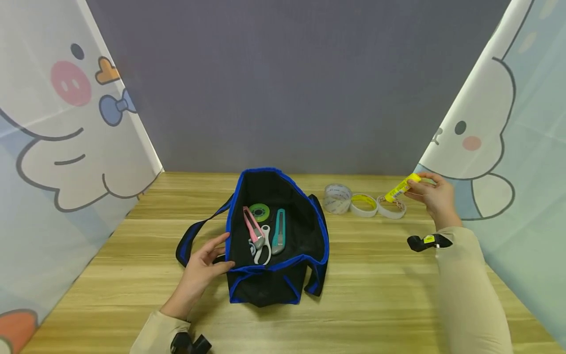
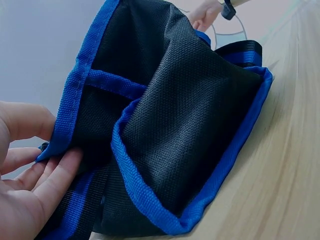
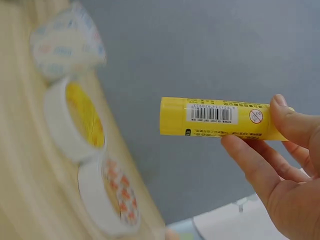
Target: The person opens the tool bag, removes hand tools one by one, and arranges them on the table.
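Note:
A yellow glue stick (image 3: 215,119) is pinched between the thumb and fingers of my right hand (image 1: 435,195), held up above the rolls of tape at the right. My left hand (image 1: 204,260) grips the blue-trimmed edge of a black fabric bag (image 1: 305,236); in the left wrist view the thumb and fingers lie on both sides of that edge. Inside the open bag are a pink utility knife (image 1: 253,227), a teal utility knife (image 1: 279,231), white-handled scissors (image 1: 264,248) and a green tape roll (image 1: 259,212).
Three tape rolls stand in a row right of the bag: a wide clear one (image 1: 337,198), a white one with a yellow core (image 1: 364,205) and a white one with a red-printed core (image 1: 391,207). A grey wall (image 1: 283,88) rises behind the wooden table (image 1: 371,295).

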Demonstrator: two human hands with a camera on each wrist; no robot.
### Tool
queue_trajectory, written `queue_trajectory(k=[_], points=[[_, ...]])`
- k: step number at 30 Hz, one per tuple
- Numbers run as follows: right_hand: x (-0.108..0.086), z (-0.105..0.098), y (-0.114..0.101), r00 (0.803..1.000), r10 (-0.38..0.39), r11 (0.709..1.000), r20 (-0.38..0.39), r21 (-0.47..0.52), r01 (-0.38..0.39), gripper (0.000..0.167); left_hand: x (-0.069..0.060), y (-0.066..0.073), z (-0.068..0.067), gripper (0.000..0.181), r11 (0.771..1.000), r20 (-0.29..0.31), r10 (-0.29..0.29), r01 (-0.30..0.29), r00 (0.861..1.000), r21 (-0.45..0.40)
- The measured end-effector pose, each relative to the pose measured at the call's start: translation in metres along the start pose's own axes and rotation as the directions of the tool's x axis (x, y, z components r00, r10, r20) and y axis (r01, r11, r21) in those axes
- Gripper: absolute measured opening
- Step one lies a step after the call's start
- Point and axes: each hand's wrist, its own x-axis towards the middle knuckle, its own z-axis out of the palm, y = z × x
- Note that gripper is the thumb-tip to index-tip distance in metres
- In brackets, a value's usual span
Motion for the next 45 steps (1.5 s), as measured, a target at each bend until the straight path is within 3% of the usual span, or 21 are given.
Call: queue_trajectory(k=[6,17,26,32,35,42,45], points=[[0.003,-0.019,0.003,0.996,0.017,0.994,-0.090,-0.108,-0.027,0.027,-0.001,-0.001,0.000,0.069,1.000,-0.003,-0.020,0.020,1.000,0.005],[0.009,-0.039,0.011,0.973,0.021,0.968,-0.231,-0.240,-0.078,0.024,0.000,0.001,0.000,0.069,1.000,0.001,-0.025,0.025,1.000,-0.003],[0.023,-0.054,0.026,0.954,0.053,0.948,-0.297,-0.286,-0.142,0.024,0.001,-0.001,-0.002,0.069,1.000,0.006,0.001,-0.001,1.000,-0.006],[0.027,-0.057,0.033,0.932,0.072,0.933,-0.356,-0.306,-0.189,0.024,0.000,-0.001,-0.002,0.069,1.000,0.014,-0.014,0.014,1.000,0.000],[0.029,-0.057,0.035,0.931,0.041,0.907,-0.362,-0.376,-0.187,0.024,-0.001,0.000,-0.001,0.069,1.000,0.009,-0.028,0.028,1.000,0.007],[0.027,-0.059,0.035,0.950,-0.004,0.804,-0.311,-0.566,-0.182,0.018,-0.002,0.002,0.001,0.069,0.998,-0.003,-0.054,0.054,0.999,0.023],[0.026,-0.063,0.039,0.960,-0.024,0.761,-0.277,-0.629,-0.162,0.026,-0.001,0.002,0.000,0.069,0.999,0.001,-0.046,0.046,0.999,0.021]])
